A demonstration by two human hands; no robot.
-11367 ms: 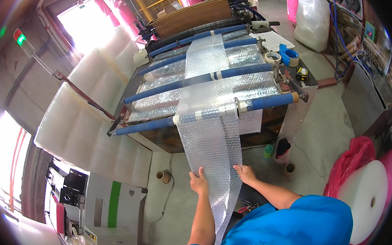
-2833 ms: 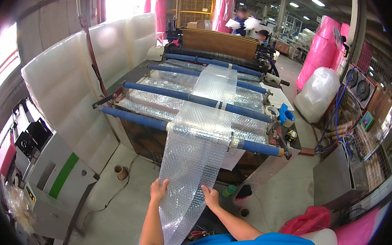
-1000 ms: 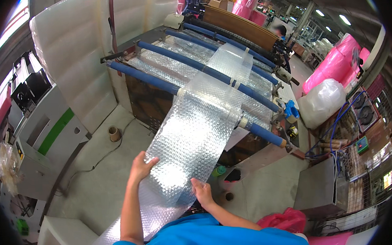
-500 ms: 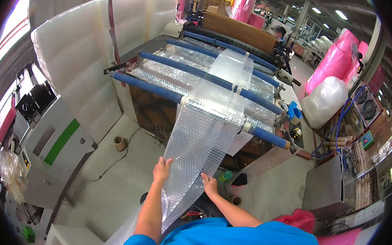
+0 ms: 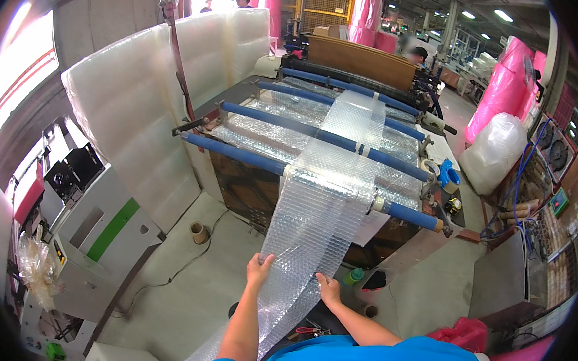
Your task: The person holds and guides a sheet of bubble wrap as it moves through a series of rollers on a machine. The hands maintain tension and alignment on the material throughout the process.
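Observation:
A long strip of clear bubble wrap runs over the blue rollers of a machine and hangs down toward me. My left hand grips its left edge, fingers closed around the film. On the opposite edge, my right hand pinches the wrap with the thumb on top. Below my hands the strip carries on to the lower left, passing under my left forearm. Pale collars on the front roller sit at either side of the strip.
Left stands a grey machine with a green stripe. A cardboard tube and a cable lie on the floor. A blue tape dispenser is on the machine's right end. A green bottle stands below the rollers. Pink rolls are farther right.
The view has shifted, so the whole scene sits a little lower and farther right. Both hands keep their hold on the bubble wrap's edges.

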